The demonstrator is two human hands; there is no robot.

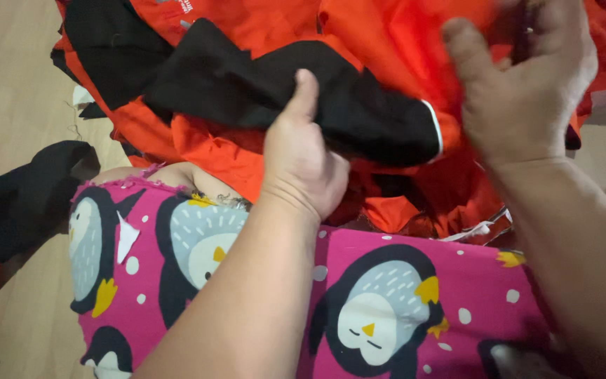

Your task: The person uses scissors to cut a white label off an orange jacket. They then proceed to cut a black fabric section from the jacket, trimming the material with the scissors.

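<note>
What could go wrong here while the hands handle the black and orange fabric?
The left hand grips the black fabric piece only at its lower edge, so it might slip free. The right hand looks blurred in the orange fabric, possibly snagging it. Other pieces in the pile may get dragged along.

A small white printed label [177, 8] sits on orange fabric [261, 24], top edge.

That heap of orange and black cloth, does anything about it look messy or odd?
Yes. The orange cloth and black cloth lie crumpled in a heap, not folded. Another black piece lies apart on the floor, with small scraps beside the heap. The left hand grips the black cloth; the right hand is blurred.
</note>
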